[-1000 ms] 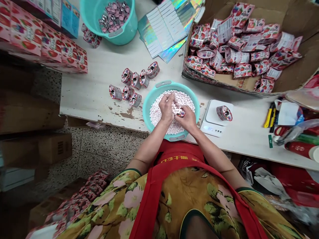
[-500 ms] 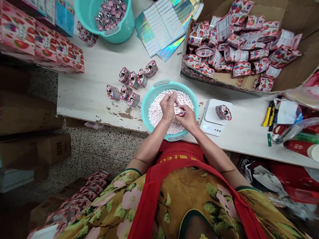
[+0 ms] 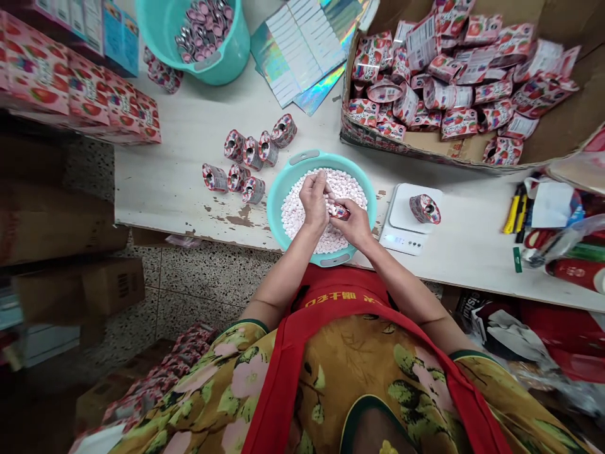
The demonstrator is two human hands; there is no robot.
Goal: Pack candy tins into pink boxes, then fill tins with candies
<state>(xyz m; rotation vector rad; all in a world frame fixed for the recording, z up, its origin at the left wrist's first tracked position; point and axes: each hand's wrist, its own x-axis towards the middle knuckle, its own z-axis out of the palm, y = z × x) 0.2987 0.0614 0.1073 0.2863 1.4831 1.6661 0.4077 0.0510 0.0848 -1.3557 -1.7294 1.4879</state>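
Observation:
A teal basin (image 3: pixel 283 186) of small white candies (image 3: pixel 295 217) sits at the table's near edge. Both hands hover over it. My right hand (image 3: pixel 354 224) is closed around a small pink printed tin (image 3: pixel 340 211). My left hand (image 3: pixel 314 202) is beside the tin, fingers pinched together near its opening; what they hold is too small to name. Another such tin (image 3: pixel 424 209) lies on a white scale (image 3: pixel 404 221) to the right of the basin.
Several tins (image 3: pixel 246 161) lie left of the basin. A cardboard box (image 3: pixel 558 129) of pink packets fills the back right. A teal bucket (image 3: pixel 193 31) of lids, holographic sheets (image 3: pixel 307 50) and stacked pink cartons (image 3: pixel 80 88) stand behind. Pens and bags (image 3: pixel 543 227) clutter the right.
The hands stay over the basin at the tin; the left fingers shift slightly. The view has drifted a little.

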